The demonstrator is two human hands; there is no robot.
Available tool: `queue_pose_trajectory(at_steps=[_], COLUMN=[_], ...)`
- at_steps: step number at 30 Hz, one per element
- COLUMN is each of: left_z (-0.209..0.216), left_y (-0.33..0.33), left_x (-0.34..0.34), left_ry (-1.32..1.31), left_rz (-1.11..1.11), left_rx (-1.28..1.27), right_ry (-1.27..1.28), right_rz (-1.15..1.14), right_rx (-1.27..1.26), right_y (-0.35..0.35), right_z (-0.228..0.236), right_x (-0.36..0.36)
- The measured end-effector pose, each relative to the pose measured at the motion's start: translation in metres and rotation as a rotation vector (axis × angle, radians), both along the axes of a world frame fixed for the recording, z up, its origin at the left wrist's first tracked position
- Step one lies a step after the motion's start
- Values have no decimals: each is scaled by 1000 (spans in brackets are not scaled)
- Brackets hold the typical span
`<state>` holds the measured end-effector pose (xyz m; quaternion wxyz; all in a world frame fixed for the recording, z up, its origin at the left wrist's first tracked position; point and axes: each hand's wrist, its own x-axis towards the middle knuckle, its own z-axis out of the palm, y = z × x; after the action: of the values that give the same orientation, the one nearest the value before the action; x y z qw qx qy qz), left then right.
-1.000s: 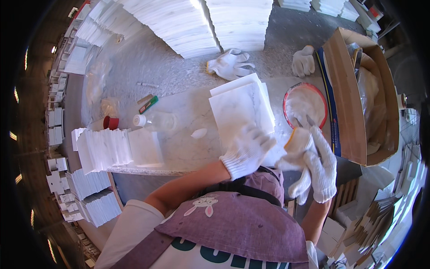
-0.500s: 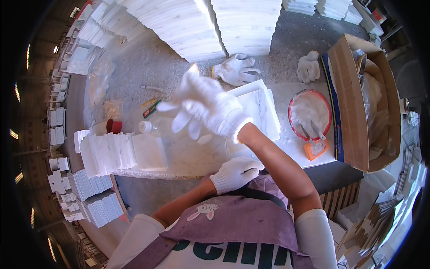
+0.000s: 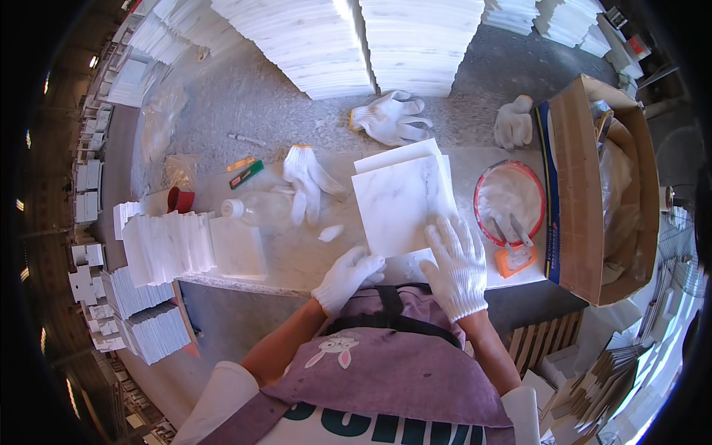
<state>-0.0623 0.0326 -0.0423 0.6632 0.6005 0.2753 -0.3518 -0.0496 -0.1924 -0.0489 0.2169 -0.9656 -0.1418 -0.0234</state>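
Observation:
Both my hands wear white knitted gloves. My right hand [image 3: 456, 267] lies with fingers spread and outstretched over the lower right edge of a small stack of white marble tiles [image 3: 393, 196]. My left hand [image 3: 348, 278] is curled, knuckles up, at the table's front edge beside another pale tile piece [image 3: 408, 265]. Whatever its fingers hold, if anything, is hidden. A loose white glove [image 3: 305, 185] lies left of the stack, next to a clear plastic bottle [image 3: 256, 210]. A second loose glove [image 3: 391, 119] rests beyond the stack.
To the right are a red-rimmed tub of white paste [image 3: 513, 196] with scrapers, an orange box [image 3: 517, 261] and an open cardboard carton [image 3: 582, 193]. Tile stacks stand at the back [image 3: 419, 48] and left [image 3: 167, 248]. A red cup [image 3: 180, 199] and green-red box [image 3: 246, 174] lie left.
My right hand has come back from over the table's middle to the tile stack, uncovering a loose glove where it was. My left hand has shifted left.

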Motion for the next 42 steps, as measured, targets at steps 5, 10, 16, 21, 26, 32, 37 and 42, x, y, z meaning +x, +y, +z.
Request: queue_pose_trajectory(at_steps=[5,10,16,21,26,32,37,42], left_z=[-20,-1,8,53,96,110,86,76], left_y=[-4,-20,-32,-17,-7,-23,-41,-53], left_x=[6,4,6,31,50,76,77,72], left_ry=[38,-148,-450,-687,-756,-810,-640,-611], left_rz=[97,73,213,-132,-487,-697,-301,-188], left_rx=[-133,60,67,241,129,95,13,-17], right_ry=[96,158,156,11,97,704,583,603], right_rz=[-38,-142,-292,-414,-386,-258,-504,-626], right_rx=[86,302,444,620,977,1291,1357,1324], right_y=[-11,-19,-23,-41,-72,-72,-49,-45], right_z=[3,2,9,19,24,56,62,67], right_x=[-23,-34,-42,-39,-17,-20,-37,-45])
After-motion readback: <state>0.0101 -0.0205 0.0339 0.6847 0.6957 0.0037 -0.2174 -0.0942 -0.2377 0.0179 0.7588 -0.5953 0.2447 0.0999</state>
